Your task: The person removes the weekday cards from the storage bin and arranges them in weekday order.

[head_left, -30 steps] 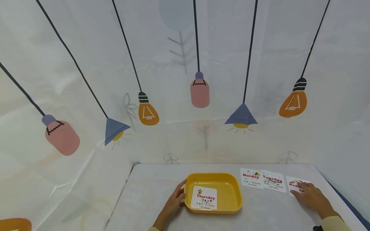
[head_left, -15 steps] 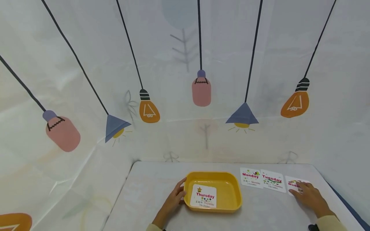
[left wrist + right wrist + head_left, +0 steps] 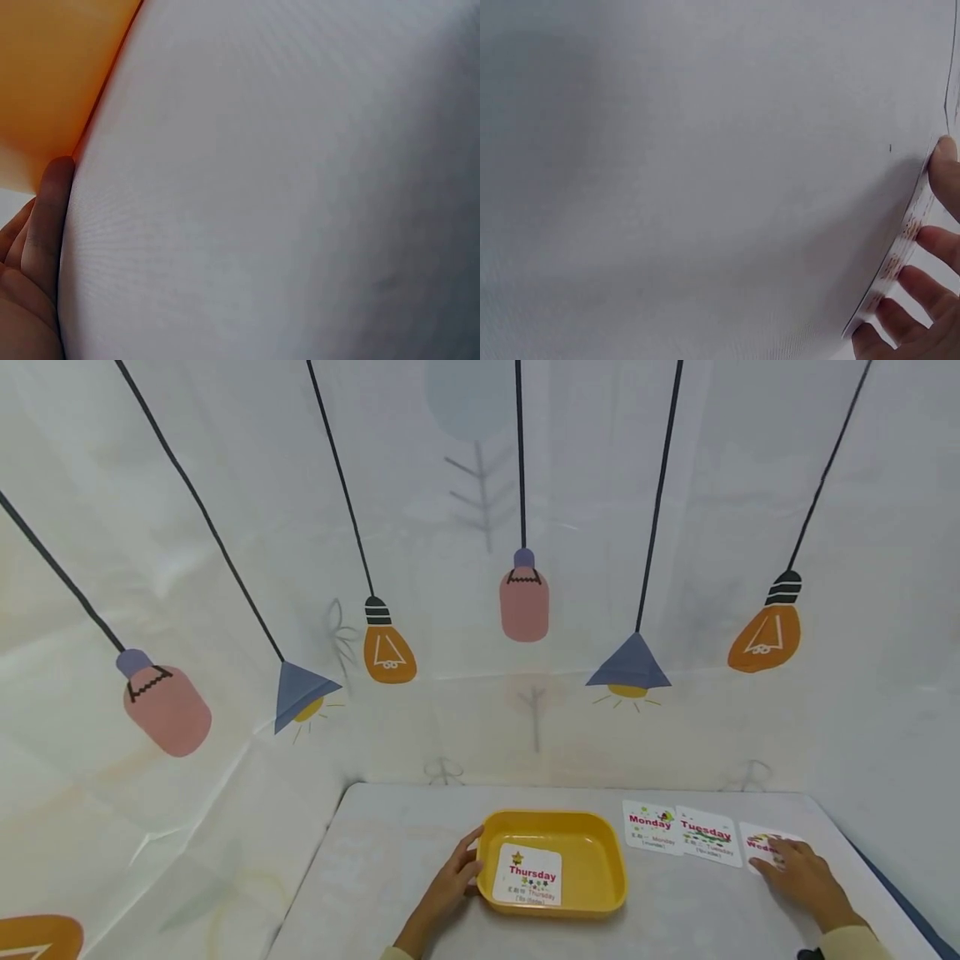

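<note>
A: Left hand (image 3: 452,878)?
B: Laid against the left wall of the yellow tray (image 3: 596,860), thumb by the rim, fingers loosely straight along the side. Same seen from the left wrist: fingers (image 3: 46,217) flat against the orange-yellow wall, nothing gripped.

A: In the tray?
B: One card, Thursday (image 3: 528,875), flat on the floor, toward its left half, just right of that hand with the wall between.

A: Right hand (image 3: 798,877)?
B: Resting on the Wednesday card (image 3: 756,844), far right of the table (image 3: 390,835). Fingers spread and fairly straight, pressing down on top, covering most of the word. From the right wrist: fingertips (image 3: 919,289) along the card's edge, card flat on the surface, not lifted.

A: Other cards?
B: Monday (image 3: 651,827) and Tuesday (image 3: 707,836), side by side, slightly overlapped, between tray and Wednesday. Tuesday just left of the right hand, untouched.

A: Tray to right hand?
B: Well apart, with Monday and Tuesday in between.

A: Behind?
B: White backdrop (image 3: 480,568) printed with hanging bulbs and lamps.
</note>
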The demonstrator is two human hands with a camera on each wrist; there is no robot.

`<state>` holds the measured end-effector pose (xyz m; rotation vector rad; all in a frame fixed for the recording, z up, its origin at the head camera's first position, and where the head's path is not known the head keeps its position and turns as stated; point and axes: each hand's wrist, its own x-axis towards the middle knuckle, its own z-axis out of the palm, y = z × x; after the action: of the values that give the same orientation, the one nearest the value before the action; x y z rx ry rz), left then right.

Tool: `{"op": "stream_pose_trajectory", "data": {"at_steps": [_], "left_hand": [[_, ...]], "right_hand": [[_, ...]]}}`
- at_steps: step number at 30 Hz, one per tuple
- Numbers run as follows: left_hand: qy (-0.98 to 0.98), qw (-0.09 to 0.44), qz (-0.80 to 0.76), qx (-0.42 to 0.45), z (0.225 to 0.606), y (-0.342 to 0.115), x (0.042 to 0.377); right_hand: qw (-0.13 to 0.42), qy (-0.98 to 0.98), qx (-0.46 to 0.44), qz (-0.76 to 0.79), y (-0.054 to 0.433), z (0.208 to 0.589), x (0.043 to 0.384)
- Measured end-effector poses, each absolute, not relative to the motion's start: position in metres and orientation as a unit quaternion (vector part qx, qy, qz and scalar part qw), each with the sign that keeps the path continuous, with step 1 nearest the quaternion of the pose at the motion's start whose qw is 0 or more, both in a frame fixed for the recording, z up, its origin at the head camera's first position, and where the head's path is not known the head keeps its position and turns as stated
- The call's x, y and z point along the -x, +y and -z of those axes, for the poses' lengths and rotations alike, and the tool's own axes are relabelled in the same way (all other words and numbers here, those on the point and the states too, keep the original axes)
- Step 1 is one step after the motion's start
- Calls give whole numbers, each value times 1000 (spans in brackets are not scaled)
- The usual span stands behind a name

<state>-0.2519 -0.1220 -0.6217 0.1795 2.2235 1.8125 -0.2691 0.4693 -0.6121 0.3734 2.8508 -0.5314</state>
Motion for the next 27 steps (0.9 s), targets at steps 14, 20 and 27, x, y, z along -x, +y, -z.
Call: {"op": "stream_pose_trajectory", "data": {"at_steps": [14,20,27], "left_hand": [[760,134,-633,-59,621,-123,253],[761,134,-633,-52,623,-125,251],[759,131,-634,-72,623,-123,252]], "right_hand": [[1,956,-165,242,447,589,271],[-55,958,-102,263,429,575,275],[-118,956,-32,268,391,559,270]]}}
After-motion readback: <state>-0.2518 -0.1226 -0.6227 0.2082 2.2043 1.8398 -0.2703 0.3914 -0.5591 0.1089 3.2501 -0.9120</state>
